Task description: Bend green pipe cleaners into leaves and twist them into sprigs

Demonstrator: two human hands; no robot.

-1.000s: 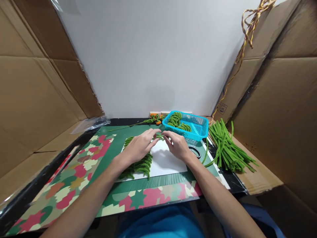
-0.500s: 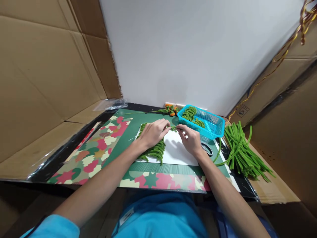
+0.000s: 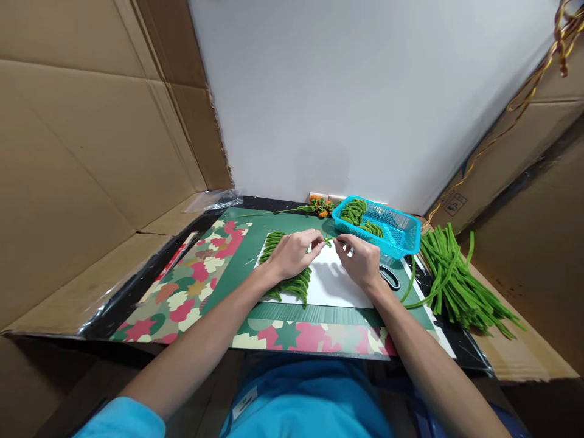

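Observation:
My left hand point(image 3: 298, 252) and my right hand point(image 3: 362, 260) meet over a white sheet of paper point(image 3: 340, 285), each with fingertips pinched. Between them runs a short piece of green pipe cleaner point(image 3: 329, 239), an end in each hand. Under and beside my left hand lie rows of short curved green pipe cleaner pieces point(image 3: 298, 285) on the sheet, partly covered by that hand. Scissors point(image 3: 391, 278) rest right of my right wrist, mostly hidden by it; only a dark handle loop shows.
A blue plastic basket point(image 3: 401, 248) holding curved green pieces stands behind my right hand. A bundle of long green pipe cleaners point(image 3: 465, 292) lies at the right. Orange-and-green pipe cleaner flowers point(image 3: 322, 208) lie near the wall. Cardboard walls point(image 3: 100, 121) flank the table.
The view has shifted slightly, so everything appears a little further right and lower. Both hands keep pinching the short pipe cleaner, with little visible change in their pose.

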